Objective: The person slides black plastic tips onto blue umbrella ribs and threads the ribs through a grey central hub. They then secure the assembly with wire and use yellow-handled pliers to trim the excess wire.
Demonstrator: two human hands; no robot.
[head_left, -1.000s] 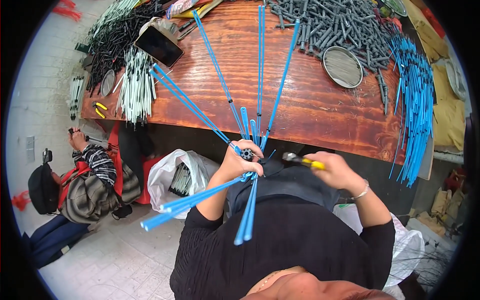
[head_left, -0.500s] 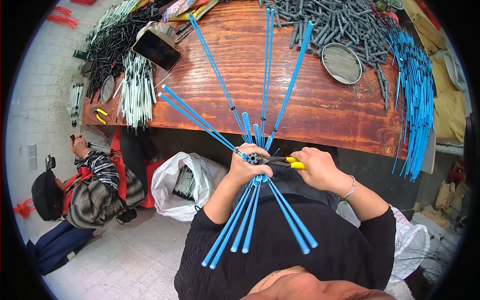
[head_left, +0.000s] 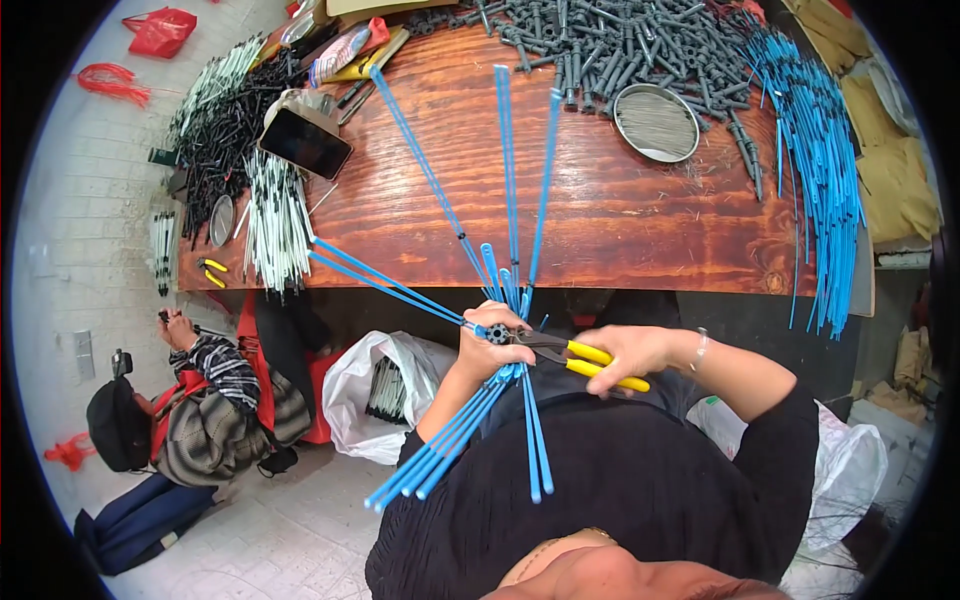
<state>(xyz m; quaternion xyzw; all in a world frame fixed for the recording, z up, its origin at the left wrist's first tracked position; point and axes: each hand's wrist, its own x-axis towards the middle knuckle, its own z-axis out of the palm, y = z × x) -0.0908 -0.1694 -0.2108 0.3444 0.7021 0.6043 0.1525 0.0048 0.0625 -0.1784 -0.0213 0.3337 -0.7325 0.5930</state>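
My left hand [head_left: 484, 352] is closed around a small dark round hub [head_left: 498, 334] at the middle of the view. Thin blue rods [head_left: 425, 172] fan out from it, some toward the table, some back over my black top. Short flat blue pieces [head_left: 488, 262] stick up beside my fingers. In my right hand [head_left: 630, 350] is a pair of pliers [head_left: 610, 375] with yellow handles, which are spread apart. The dark jaws reach to the hub's right side; whether they grip anything is too small to tell.
The wooden table [head_left: 620, 240] carries a heap of grey plastic parts [head_left: 620, 60], a round dish of thin pins [head_left: 655, 122], blue rods [head_left: 815, 200], white rods [head_left: 278, 225], a phone [head_left: 305, 140] and other pliers [head_left: 212, 271]. A co-worker [head_left: 220, 410] is at left, near a white bag [head_left: 345, 400].
The pliers' handles have opened apart in my right hand. The rods have turned a little, with the rear ones swinging left. The whole view has shifted slightly.
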